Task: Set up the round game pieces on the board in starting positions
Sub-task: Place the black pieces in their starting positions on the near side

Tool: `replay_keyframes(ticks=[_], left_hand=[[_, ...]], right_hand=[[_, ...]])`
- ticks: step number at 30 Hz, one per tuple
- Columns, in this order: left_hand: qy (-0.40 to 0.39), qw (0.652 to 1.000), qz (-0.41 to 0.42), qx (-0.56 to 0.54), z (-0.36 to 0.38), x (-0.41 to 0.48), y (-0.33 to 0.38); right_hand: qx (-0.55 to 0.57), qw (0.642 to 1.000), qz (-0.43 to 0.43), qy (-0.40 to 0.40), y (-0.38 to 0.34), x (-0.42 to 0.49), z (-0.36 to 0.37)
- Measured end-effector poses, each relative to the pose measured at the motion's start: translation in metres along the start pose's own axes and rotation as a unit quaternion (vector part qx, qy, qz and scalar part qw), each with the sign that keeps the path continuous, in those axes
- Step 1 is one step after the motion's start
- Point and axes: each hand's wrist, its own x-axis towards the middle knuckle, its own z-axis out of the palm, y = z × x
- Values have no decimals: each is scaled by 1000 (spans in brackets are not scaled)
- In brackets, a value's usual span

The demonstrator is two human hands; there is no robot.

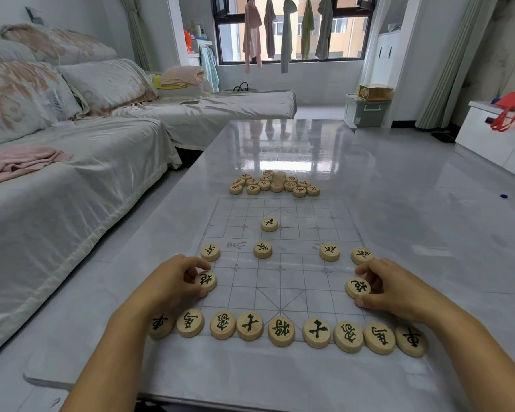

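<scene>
Wooden left piece (206, 281) inside left hand (176, 282); right piece (358, 287) inside right hand (396, 288).

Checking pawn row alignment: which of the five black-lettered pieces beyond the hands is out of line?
The lone piece on the far half of the board, closest to the red-lettered pile; the other four sit in one row across the middle.

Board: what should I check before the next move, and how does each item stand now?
1. Left hand grips left piece: ok.
2. Right hand grips right piece: ok.
3. Near row of nine lined up: ok.
4. Lone far piece level with the four-piece row: not ok.
5. Red-lettered pile placed on board: not ok.
6. Gripped pieces on grid crossings: cannot tell.
</scene>
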Motion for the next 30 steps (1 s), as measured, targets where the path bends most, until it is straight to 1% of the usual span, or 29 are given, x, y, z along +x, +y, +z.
replay_keyframes(ticks=[2,6,13,16,17,19,21,23,25,27,30], left_hand=[[2,1000,-5,-7,0,-1,-1],[13,1000,-1,14,-1,-2,-2],[11,1000,-4,22,-1,-1,1],[4,1000,-13,-1,-1,-1,-2],[4,1000,-15,-11,-2,0,-3],[18,1000,-16,-14,-3,1,-4],[52,998,-17,-4,-3,2,-4],[92,996,-14,0,-2,4,0],[120,993,6,-6,0,5,8],[135,990,39,-14,4,7,20],[122,988,89,-5,16,9,44]], right_hand=[[5,1000,7,1,0,0,0],[-10,1000,-2,4,-1,0,1],[-10,1000,0,0,-2,1,1],[43,999,22,-3,0,2,-4],[72,997,28,15,1,2,-7],[111,990,29,80,4,2,-14],[110,983,32,143,9,2,-18],[97,977,45,186,14,5,-20],[75,975,59,201,18,8,-18],[39,978,57,199,20,10,-15],[-13,983,25,183,19,11,-11]])
